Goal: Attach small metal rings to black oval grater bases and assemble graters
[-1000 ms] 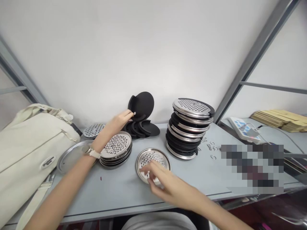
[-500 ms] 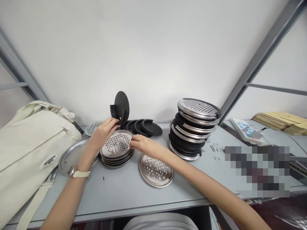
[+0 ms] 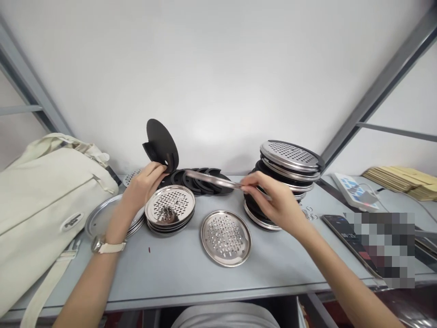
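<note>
My left hand pinches the lower edge of a black plastic disc with a raised curved rim, held tilted up near the wall. In my right hand is a round metal grater plate, gripped by its right edge and seen nearly edge-on, blurred. Below it a loose grater plate lies on the table. A stack of grater plates stands under my left hand's right side. Behind, several black discs lie overlapped in a row.
A tall stack of metal and black discs stands right, with small metal rings beside it. A cream bag fills the left. A phone, a white-blue box and yellow cardboard lie at the right.
My right hand has lifted a grater plate from the stack and moved right and up with it. The black disc in my left hand has shifted left and tilted.
</note>
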Available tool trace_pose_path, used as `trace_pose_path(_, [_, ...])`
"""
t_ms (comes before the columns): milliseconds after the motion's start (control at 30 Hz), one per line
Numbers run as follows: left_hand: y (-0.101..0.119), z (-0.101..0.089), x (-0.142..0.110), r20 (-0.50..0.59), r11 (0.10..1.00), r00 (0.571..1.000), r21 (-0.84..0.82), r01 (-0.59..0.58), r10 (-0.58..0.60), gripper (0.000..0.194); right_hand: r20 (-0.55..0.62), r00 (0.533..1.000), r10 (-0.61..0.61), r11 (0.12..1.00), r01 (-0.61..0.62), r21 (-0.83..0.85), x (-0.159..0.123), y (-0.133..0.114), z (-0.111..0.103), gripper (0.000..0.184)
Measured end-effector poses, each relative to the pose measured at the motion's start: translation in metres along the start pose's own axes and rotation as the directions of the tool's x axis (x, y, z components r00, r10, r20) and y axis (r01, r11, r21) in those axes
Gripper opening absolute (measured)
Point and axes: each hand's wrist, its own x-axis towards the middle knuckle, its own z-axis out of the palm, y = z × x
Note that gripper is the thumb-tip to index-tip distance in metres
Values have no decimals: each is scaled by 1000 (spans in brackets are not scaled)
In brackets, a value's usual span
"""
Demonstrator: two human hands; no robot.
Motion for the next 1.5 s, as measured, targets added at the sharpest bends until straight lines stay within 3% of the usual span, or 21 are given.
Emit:
trace_pose_path(100, [6,1,1,62,998,996,0,-57,57,22,49,964,260,932,-264,249,-31,1,-18,11])
trace_pose_path(167, [10,2,2,84,997,993,1,-80,80,22,136,896,423,808,-441,390,-49,4,-22,17])
trace_pose_path(233, [13,4,1,107,996,990,2,-89,88,23,270,815,513,629,-570,528,-64,9,-17,23])
trace_pose_path(333, [14,7,0,163,996,983,-15,-87,88,23,492,672,554,287,-709,645,-81,20,2,28])
trace_pose_path(433, [13,13,-1,197,996,976,-21,-84,87,25,579,542,609,21,-741,671,-93,33,26,31])
trace_pose_path(500, [14,15,-1,222,994,969,-23,-107,109,26,588,546,597,-73,-693,718,-97,41,38,31])
trace_pose_path(633, [24,16,1,275,987,949,-18,-158,157,27,582,579,571,-146,-626,766,-98,53,47,32])
trace_pose_path(733, [30,15,3,309,985,936,-12,-174,169,29,570,590,572,-128,-622,773,-97,58,45,34])
trace_pose_path(833, [31,15,4,324,985,931,-16,-171,166,31,537,588,605,-32,-656,754,-99,59,39,33])
trace_pose_path(1033, [28,17,3,317,985,933,-15,-175,170,28,384,566,730,338,-787,517,-108,53,29,43])
trace_pose_path(1200, [33,17,4,330,981,924,-45,-190,194,35,143,670,729,663,-742,94,-118,42,29,42])
trace_pose_path(1267, [35,16,5,345,979,917,-34,-201,200,37,24,693,720,688,-709,-155,-121,37,30,36])
trace_pose_path(1333, [39,17,5,363,973,906,-10,-229,217,37,-53,699,714,650,-689,-320,-123,34,30,34])
trace_pose_path(1500, [69,20,4,368,920,847,-64,-388,383,31,21,674,739,638,-688,-345,-123,39,36,39])
